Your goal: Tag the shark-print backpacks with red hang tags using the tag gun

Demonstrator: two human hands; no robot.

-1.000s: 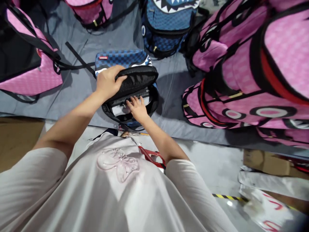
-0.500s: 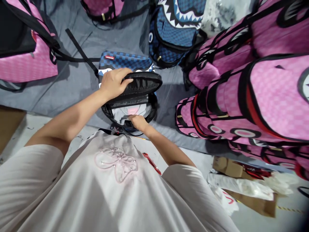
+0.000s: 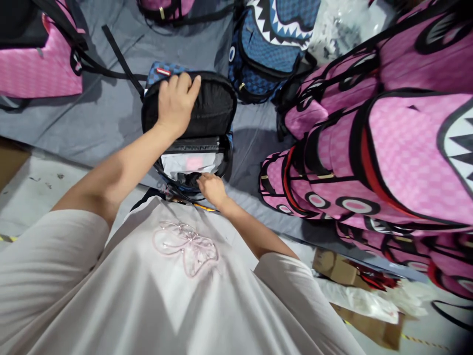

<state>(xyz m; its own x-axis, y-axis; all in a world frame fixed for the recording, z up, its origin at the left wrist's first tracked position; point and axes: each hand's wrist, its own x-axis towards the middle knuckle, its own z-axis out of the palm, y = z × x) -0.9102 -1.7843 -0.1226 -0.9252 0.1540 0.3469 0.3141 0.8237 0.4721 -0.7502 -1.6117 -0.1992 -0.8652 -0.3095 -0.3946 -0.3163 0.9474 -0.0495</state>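
A blue-and-black checkered backpack (image 3: 152, 74) lies unzipped in front of me, its black-lined flap (image 3: 214, 106) folded back. Closed over the flap, my left hand (image 3: 176, 104) has its fingertips at the far edge and its thumb on the lining. My right hand (image 3: 212, 189) pinches the near rim of the opening, fingers curled; part of its grip is hidden. Inside the bag, whitish material with a pink patch (image 3: 194, 161) shows below a dark inner panel (image 3: 195, 144).
Pink checkered backpacks (image 3: 340, 162) are stacked at right, and another pink bag (image 3: 44, 69) lies at left. A blue shark-mouth backpack (image 3: 268, 59) sits behind, near clear plastic wrap (image 3: 342, 32). Grey cloth (image 3: 107, 108) covers the table. Cardboard (image 3: 334, 266) and plastic lie at lower right.
My left hand has pushed the flap farther back, opening the bag wider. My right hand has come from inside the bag to its near rim. The view has shifted slightly.
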